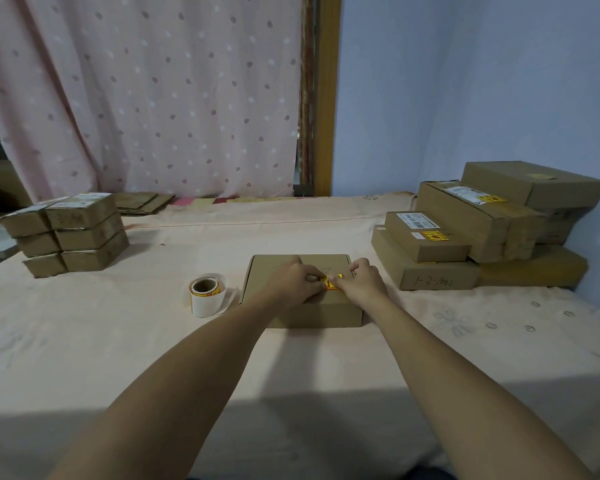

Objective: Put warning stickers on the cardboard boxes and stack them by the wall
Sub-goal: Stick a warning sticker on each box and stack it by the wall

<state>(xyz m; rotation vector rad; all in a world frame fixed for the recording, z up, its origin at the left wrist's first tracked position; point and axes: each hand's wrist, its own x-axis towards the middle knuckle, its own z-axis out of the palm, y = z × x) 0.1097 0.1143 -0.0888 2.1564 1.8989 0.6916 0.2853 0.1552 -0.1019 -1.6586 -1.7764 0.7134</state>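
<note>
A flat brown cardboard box (pixel 303 313) lies in the middle of the cloth-covered surface. On its top sits a yellow and red warning sticker (pixel 333 283), partly hidden by my fingers. My left hand (pixel 293 280) pinches the sticker's left end. My right hand (pixel 362 280) has curled fingers on the sticker's right end. A roll of stickers (pixel 207 294) with a loose white backing strip lies just left of the box.
Stacked boxes with yellow stickers (pixel 478 233) stand at the right by the blue wall (pixel 465 81). A pile of small brown boxes (pixel 73 233) stands at the left. Flattened cardboard (pixel 142 202) lies near the dotted pink curtain (pixel 146 91).
</note>
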